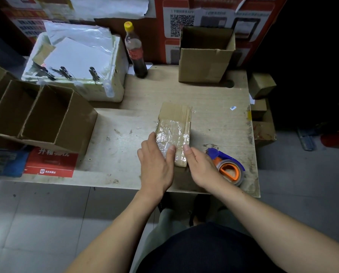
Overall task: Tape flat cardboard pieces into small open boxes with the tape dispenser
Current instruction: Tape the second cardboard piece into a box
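While glossy tape wrinkles, both hands (157,166) press cardboard (174,131).

Red sign (50,162) — white Chinese characters, blurred; wall poster (182,24) — QR code.

A dark-liquid bottle with a yellow cap (135,51) stands upright at the far edge of the wooden table (214,99). Left of it sits a white foam box (113,83) topped with plastic sheets (78,48) and three metal clips (66,72). A red printed sheet (50,164) lies at the near left. QR-code posters (182,24) cover the far wall.
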`<control>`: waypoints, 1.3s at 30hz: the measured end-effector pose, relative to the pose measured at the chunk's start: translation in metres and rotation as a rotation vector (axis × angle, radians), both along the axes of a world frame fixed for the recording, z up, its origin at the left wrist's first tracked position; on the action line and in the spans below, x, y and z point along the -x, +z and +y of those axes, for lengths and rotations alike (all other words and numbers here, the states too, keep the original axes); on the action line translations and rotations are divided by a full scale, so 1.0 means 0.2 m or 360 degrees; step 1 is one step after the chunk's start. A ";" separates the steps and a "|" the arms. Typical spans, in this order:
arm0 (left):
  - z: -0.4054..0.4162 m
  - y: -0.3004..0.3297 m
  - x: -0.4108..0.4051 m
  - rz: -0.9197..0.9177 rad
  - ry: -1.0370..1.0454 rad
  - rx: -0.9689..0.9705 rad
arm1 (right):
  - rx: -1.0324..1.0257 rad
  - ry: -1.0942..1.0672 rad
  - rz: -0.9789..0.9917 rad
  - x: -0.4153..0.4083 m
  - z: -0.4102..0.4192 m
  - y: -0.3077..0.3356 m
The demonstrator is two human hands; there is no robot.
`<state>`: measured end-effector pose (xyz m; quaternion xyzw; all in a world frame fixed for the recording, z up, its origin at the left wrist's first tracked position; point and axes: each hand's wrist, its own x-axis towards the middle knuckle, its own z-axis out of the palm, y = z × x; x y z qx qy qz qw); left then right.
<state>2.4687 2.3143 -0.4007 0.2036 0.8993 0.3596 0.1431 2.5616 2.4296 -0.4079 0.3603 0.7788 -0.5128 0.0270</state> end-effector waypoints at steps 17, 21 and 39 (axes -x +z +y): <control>0.03 -0.04 0.02 0.0025 0.0097 0.0160 | 0.0646 0.0073 -0.0141 0.05 0.17 0.06; 0.03 -0.01 0.03 -0.0052 0.0117 0.0171 | 0.0463 -0.0042 -0.0057 0.08 0.14 0.02; -0.20 0.10 0.34 -0.1345 0.0550 -0.0948 | 0.1020 -0.0355 0.0098 -0.03 0.20 0.00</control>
